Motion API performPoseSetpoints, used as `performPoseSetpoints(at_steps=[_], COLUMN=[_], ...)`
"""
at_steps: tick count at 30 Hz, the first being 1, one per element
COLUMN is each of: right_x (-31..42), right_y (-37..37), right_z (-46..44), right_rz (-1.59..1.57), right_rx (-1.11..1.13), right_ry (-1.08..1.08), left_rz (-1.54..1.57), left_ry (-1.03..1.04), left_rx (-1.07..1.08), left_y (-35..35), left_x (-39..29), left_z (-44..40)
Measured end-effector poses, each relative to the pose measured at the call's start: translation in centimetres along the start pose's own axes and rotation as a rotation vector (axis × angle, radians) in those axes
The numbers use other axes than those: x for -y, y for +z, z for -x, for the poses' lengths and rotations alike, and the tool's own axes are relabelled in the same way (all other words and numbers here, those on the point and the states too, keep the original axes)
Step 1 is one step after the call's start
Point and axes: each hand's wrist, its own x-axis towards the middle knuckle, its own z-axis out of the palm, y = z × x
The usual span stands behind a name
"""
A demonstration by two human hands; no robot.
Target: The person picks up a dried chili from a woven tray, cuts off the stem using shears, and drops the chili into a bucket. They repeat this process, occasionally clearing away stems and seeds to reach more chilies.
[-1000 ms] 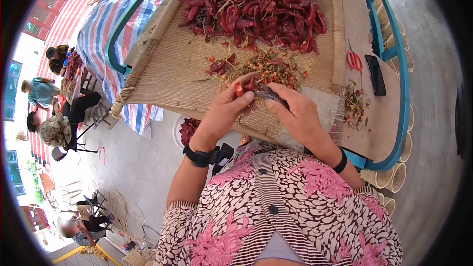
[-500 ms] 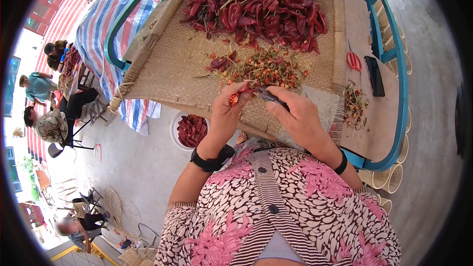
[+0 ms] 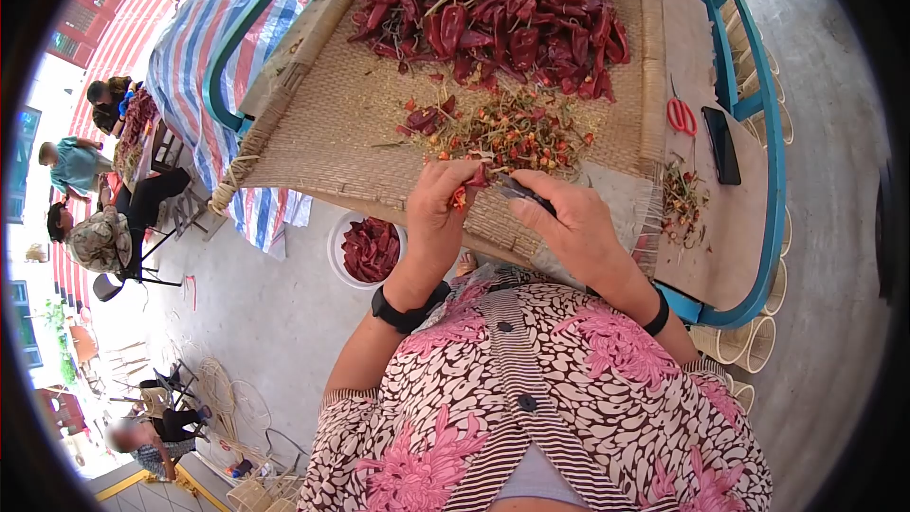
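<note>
My left hand (image 3: 441,218) is closed on a dried red chili pepper (image 3: 477,182), holding it above the near edge of the woven tray (image 3: 318,152). Facing it, my right hand (image 3: 580,228) grips a small dark tool (image 3: 527,192) whose tip points toward the pepper; whether it is a knife or snips I cannot make out. Just beyond both hands lies a pile of stems and orange-red scraps (image 3: 517,133). Whole dried red chilies (image 3: 502,14) are heaped across the far part of the tray.
Red-handled scissors (image 3: 681,118), a black phone (image 3: 721,146) and more stem scraps (image 3: 682,194) lie on the board at right, inside a blue metal rail (image 3: 779,199). A white basin (image 3: 334,254) of chilies stands on the floor. Several people are at left.
The left hand has turned slightly and its pepper has shifted. A small gap now shows between pepper and tool tip. The right hand stays almost in place.
</note>
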Motion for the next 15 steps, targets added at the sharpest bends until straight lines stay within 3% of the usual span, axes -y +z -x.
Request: performPoseSetpoints(at_steps=[12, 15], right_x=[0.5, 0.1], right_y=[0.2, 0.4], right_z=[0.4, 0.5], right_rz=[0.194, -0.012], right_rx=[-0.031, 0.001], right_ry=[0.003, 0.062], left_rz=[-0.137, -0.139], left_ry=[0.209, 0.169], left_rx=[-0.087, -0.125], left_y=[1.2, 1.8], left_x=[-0.6, -1.4], left_z=[0.4, 0.6])
